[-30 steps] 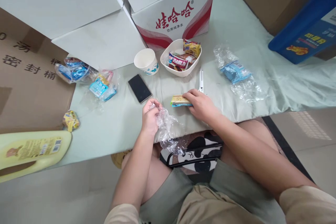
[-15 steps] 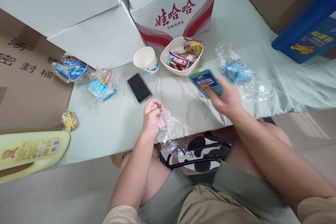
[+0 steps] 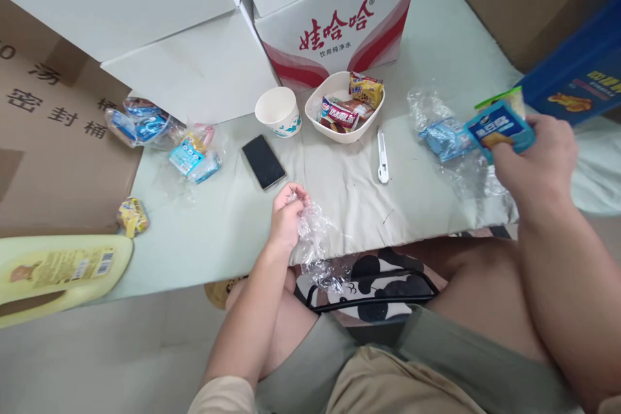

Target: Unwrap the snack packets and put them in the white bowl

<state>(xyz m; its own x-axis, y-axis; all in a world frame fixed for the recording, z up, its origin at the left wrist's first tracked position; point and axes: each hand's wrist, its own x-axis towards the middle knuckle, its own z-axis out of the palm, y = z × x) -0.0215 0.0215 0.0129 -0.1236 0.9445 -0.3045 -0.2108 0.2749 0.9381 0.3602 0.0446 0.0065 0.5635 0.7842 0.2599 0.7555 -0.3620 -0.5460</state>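
The right hand (image 3: 538, 165), at the right edge of the frame, is holding up a blue snack packet (image 3: 499, 129), its fingers pinching the packet's lower edge; the left hand (image 3: 286, 217), at centre, is resting on the pale green worktop (image 3: 218, 233), its fingers closing on crumpled clear plastic wrap (image 3: 315, 239); a white bowl (image 3: 345, 134) of snacks, a paper cup (image 3: 279, 111), a phone (image 3: 263, 162) and a small white cutter (image 3: 382, 155) are lying above, towards upper centre.

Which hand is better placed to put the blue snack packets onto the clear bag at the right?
Right. The right hand already holds the blue snack packets beside that bag; the left hand grips crumpled plastic wrap.
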